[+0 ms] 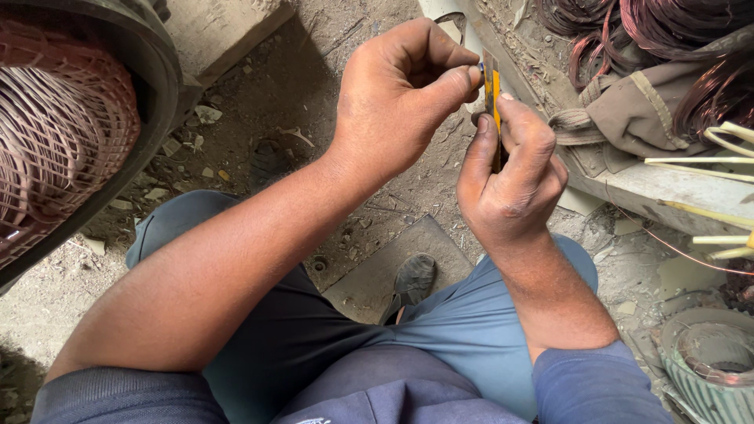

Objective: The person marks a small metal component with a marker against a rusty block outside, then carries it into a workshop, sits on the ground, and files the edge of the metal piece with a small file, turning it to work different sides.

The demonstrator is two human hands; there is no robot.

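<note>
A dusty dirt floor (pixel 267 86) littered with small stones and scraps is filling the background, and the person is sitting above it with both knees in blue trousers (pixel 471 322) showing at the bottom of the view. A flat grey slab (pixel 369 271) is lying on the floor between the legs, with a dark shoe (pixel 412 279) resting on its edge. At the far left, a large motor stator (pixel 63 118) is taking up the corner, its dark round housing wrapped around pinkish copper windings. At the upper right, loose copper wire coils (pixel 667 31) are lying over a crumpled tan cloth (pixel 636 110), and several pale thin strips (pixel 707 161) are sticking out from the right edge. A second, smaller stator (pixel 707 365) with a ribbed grey body is sitting at the lower right. In the middle of the view, both hands are raised together over the floor. The right hand (pixel 510 184) is gripping a narrow yellow strip (pixel 492 90) upright, the thumb on 1 side and the fingers curled round the other. The left hand (pixel 400 98) is closing narrowly, its thumb and forefinger pinching at the top end of the same strip, where a small blue bit is just showing at the fingertips. The 2 hands are nearly touching at the strip, which is standing almost vertical between them. Dark blue sleeves (pixel 597 389) are covering both upper arms.
</note>
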